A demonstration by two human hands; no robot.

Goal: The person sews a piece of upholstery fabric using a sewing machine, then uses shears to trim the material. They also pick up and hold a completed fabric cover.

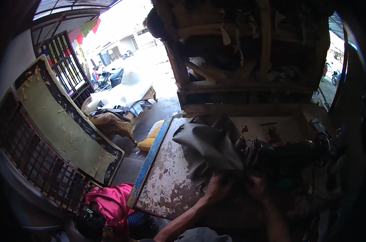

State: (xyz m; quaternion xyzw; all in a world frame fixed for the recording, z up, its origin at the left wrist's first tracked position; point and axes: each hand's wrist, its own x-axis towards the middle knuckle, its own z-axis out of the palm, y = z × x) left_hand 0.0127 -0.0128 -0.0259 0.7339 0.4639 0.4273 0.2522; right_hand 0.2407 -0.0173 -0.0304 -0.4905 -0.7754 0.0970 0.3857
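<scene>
A bunched sheet of grey leatherette [209, 145] lies folded on the worn table, its right side reaching a dark sewing machine [287, 153]. My left hand [218, 188] is closed on the near edge of the material. Close by on the right, my right hand [256, 187] is also closed at that edge, in deep shadow by the machine's head. The needle area and the fingertips are too dark to make out.
The table [162, 185] has flaking paint and a blue edge. A person in a pink top [112, 203] is low at the left. Beyond are an upright padded panel [66, 125], a carved wooden seat [116, 125], yellow cushioning [148, 141] and a large wooden frame [247, 86].
</scene>
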